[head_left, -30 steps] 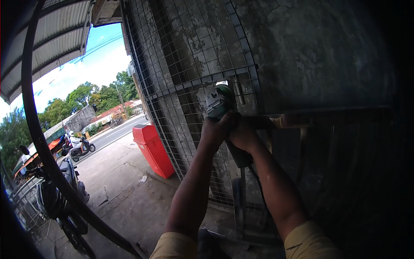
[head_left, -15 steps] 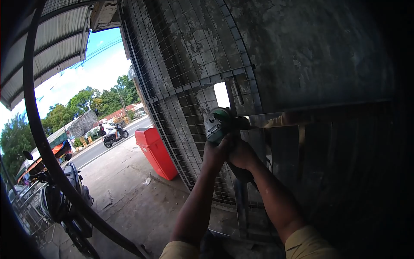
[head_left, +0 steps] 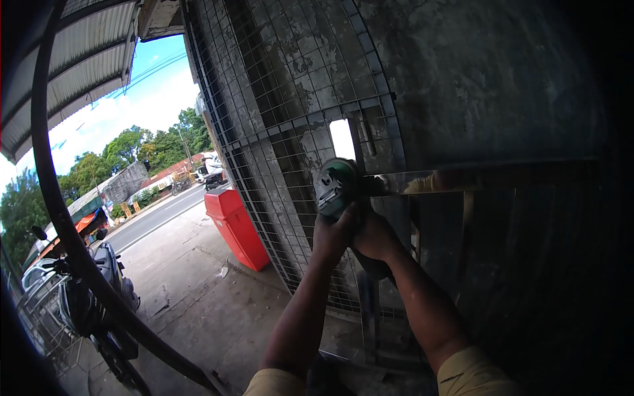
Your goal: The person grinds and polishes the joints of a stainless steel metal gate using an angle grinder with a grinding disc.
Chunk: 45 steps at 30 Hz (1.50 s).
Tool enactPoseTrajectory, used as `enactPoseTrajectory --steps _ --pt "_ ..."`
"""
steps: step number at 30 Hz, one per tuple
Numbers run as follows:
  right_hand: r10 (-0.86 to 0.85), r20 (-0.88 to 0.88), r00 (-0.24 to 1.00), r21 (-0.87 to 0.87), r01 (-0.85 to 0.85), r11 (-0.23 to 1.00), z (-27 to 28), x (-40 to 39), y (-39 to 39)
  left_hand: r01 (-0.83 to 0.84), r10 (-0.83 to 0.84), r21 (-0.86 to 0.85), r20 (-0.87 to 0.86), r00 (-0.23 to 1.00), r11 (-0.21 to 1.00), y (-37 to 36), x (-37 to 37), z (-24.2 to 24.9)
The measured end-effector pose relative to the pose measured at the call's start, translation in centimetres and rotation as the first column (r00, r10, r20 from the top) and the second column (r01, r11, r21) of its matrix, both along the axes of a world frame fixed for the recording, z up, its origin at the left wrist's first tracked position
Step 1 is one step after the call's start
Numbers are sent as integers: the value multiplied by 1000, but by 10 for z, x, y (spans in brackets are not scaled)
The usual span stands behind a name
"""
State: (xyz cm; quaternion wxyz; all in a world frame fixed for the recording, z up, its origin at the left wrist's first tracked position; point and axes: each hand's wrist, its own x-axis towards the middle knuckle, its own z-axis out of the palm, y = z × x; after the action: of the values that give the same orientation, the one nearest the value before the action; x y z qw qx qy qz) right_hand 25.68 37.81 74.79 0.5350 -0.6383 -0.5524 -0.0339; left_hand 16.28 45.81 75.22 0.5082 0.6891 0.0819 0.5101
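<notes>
Under a corrugated roof (head_left: 99, 56), in deep shade against a flaking wall (head_left: 475, 86) and a wire grid (head_left: 290, 129), with a red bin (head_left: 238, 228) and a sunlit road (head_left: 162, 218) off to the left. At the centre, in front of the grid, a power tool like an angle grinder (head_left: 332, 188): dark green and black, rounded at the head, with silvery grey parts on the upper face and a black body slanting down to the lower right. Clamped around it close together, left hand (head_left: 330, 239) and right hand (head_left: 375, 237), fingers mostly hidden. Just above the head, a bright white upright strip (head_left: 342, 137); to the right, a shiny metal bar (head_left: 399, 183). Too dark on the casing to make out any brand or lettering.
</notes>
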Motion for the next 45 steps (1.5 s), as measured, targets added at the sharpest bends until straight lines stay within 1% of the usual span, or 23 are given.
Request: enactPoseTrajectory --steps 2,7,9,10,12,13,15,16,18,19,22,24,25,27,28,31,33,34,36,37,40,43,45 --pt "21 -17 1000 0 -21 1000 -2 1 2 5 -4 4 -39 999 1000 8 2 6" --pt "112 80 990 41 -116 992 43 19 26 49 -54 -53 -95 994 997 28 6 45" --pt "84 32 996 49 -85 995 37 17 29 54 -64 -87 -115 991 995 27 0 53" --pt "71 8 997 53 -71 996 32 14 30 37 -44 -68 -93 995 997 26 1 48" --pt "32 32 999 30 -33 999 13 4 15 3 -5 -29 -52 999 1000 18 3 21" --pt "12 43 999 18 -13 1000 -1 1 7 4 -6 -51 -49 999 999 12 -1 6" --pt "39 34 999 -64 -37 997 -35 2 5 12 -16 -91 -51 999 996 -3 -9 -21" --pt "52 27 998 -107 -49 993 -47 3 5 0 -7 -89 -79 997 996 -10 -13 -28" --pt "49 83 995 -108 -40 993 -55 -2 -5 -34 22 -92 -126 992 995 -19 -21 -38" --pt "53 112 992 -108 -41 993 -56 -6 -8 -26 17 -78 -115 993 997 -17 -21 -39" --pt "64 33 997 -74 -62 995 -38 -2 -8 9 -11 -14 -92 996 1000 -2 -8 -29" --pt "53 54 997 -28 -52 998 -18 8 -2 49 -46 35 -77 996 998 6 1 -9" --pt "49 67 997 -8 -48 999 -10 11 1 51 -49 18 -87 995 999 6 3 -1" --pt "31 36 999 -100 -27 995 5 11 -1 50 -52 -14 -105 993 999 1 3 13" --pt "23 21 1000 -145 -19 989 8 11 -4 40 -44 -39 -109 993 998 0 3 8" --pt "44 -13 999 -121 -45 992 -21 1 -10 18 -28 -102 -92 995 995 -4 -6 -23" --pt "50 47 998 -85 -46 995 -45 -8 -14 10 -18 -154 -52 998 988 -12 -12 -49" --pt "54 76 996 -69 -49 996 -51 -9 -15 7 -17 -155 -64 998 988 -13 -15 -53" --pt "57 67 996 -114 -49 992 -53 -10 -13 1 -16 -162 -95 995 987 -14 -21 -57" --pt "56 60 997 -137 -48 989 -54 -11 -11 -2 -16 -156 -114 993 988 -12 -22 -55" --pt "27 -41 999 -64 -30 997 -38 -6 -1 10 -25 -111 -139 990 994 -3 -16 -25" --pt "5 -13 1000 -23 -5 1000 -18 2 3 26 -30 -37 -103 994 999 2 -7 -4" --pt "15 20 1000 -78 -14 997 -18 2 -4 18 -18 1 -64 998 1000 4 1 -7"
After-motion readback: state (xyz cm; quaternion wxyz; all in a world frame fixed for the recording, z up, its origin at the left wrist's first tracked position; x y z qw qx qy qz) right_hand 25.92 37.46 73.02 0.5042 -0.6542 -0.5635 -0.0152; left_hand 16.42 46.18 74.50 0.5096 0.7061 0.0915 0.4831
